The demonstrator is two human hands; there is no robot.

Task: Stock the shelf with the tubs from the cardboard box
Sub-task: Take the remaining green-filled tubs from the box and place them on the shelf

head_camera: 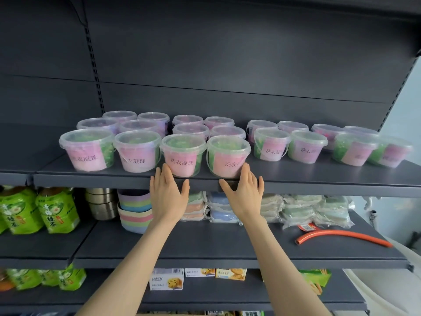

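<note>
Tubs [136, 153] everywhere: clear lidded pots with pink labels and green inside, lined up in rows along the dark shelf [95, 180]. One block sat three deep on the left, and a second block sat off to the right with a gap between.

Front row, and here was the action: the third tub [182, 156] and the fourth tub [227, 157] stood side by side, upright, right at the shelf's front lip. The left hand [168, 192] was up with its fingers straight and together, the tips at the lower left edge of the third tub. The right hand [245, 192] mirrored it, fingers flat, tips against the lower right edge of the fourth tub. So the pair of tubs sat between the two hands and just above them. Both palms were spread over the shelf's front edge, both thumbs angled inward, and neither hand was curled round anything.

Below, on the lower shelf [205, 247], there were green tea packs [52, 208] at the left, then steel bowls [100, 204], stacked pastel bowls [134, 210] and wrapped packs [307, 210]. An orange hose [341, 236] lay at the right. Biscuit boxes [167, 279] sat lower down again.
</note>
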